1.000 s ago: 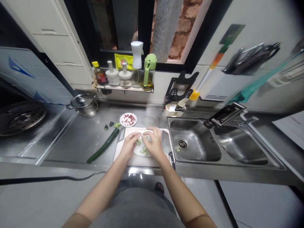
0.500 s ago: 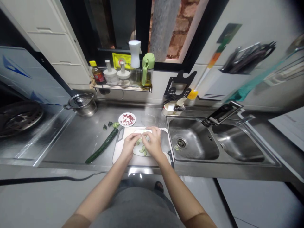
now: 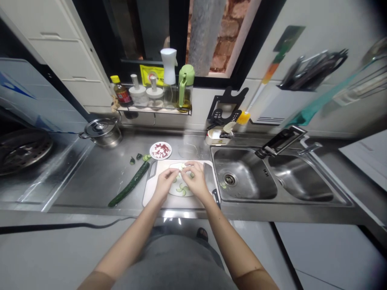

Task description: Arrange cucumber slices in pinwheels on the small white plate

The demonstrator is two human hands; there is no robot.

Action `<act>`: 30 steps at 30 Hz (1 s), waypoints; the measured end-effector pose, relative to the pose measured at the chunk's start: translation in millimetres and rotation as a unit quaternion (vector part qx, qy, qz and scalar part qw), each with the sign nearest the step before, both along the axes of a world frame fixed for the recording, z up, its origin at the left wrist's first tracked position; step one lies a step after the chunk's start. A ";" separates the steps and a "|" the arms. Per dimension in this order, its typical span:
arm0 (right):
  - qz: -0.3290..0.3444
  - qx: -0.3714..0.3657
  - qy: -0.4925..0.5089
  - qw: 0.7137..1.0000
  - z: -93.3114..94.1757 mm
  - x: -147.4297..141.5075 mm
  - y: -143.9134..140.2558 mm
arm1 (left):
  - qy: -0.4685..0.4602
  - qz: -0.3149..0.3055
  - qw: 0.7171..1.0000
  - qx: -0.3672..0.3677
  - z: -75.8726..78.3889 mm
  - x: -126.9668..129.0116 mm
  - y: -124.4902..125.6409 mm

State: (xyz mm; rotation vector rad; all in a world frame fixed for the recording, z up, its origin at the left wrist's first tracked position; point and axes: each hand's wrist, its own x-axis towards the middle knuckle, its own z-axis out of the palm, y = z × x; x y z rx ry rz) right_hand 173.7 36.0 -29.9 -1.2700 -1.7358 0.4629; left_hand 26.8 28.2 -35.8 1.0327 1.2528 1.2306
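Over a white plate (image 3: pixel 190 193), my left hand (image 3: pixel 164 183) and my right hand (image 3: pixel 196 180) meet with thumbs and fingers pinched, tips nearly touching. Something small and pale may be between the fingertips, too small to name. Curved green-edged cucumber slices (image 3: pixel 182 189) lie on the plate, some hidden behind my fingers. Under the plate is a white cutting board (image 3: pixel 148 195). A knife (image 3: pixel 216 196) with a black handle lies along the board's right side, its blade partly hidden by my right hand. Left of the board rests a long dark green cucumber (image 3: pixel 130 186).
Behind the board stands a small white dish (image 3: pixel 160 150) of chopped red bits. Cut cucumber pieces (image 3: pixel 146 157) lie beside it. A lidded pot (image 3: pixel 102 133) is at back left, a double sink (image 3: pixel 244 173) at right. A shelf (image 3: pixel 154 110) holds bottles and jars.
The view has shifted slightly. Both hands stay pinched together over the plate, with only small finger movements; the right fingers have shifted a little. The slices lie about as before.
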 end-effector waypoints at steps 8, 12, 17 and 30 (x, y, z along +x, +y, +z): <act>-0.006 -0.076 -0.085 0.993 -44.1 24.2 -9.4 | 0.129 -0.020 0.991 0.030 -33.6 -10.8 1.4; -0.032 -0.155 -0.152 0.976 -70.6 27.3 -18.6 | 0.229 -0.030 0.972 0.044 -67.5 -16.9 -2.0; -0.029 -0.185 -0.197 0.962 -88.4 22.8 -23.2 | 0.361 -0.061 0.927 0.089 -97.4 -23.0 -10.0; -0.010 -0.194 -0.267 0.944 -110.2 14.7 -21.5 | 0.519 -0.163 0.828 0.135 -102.3 -18.1 -23.3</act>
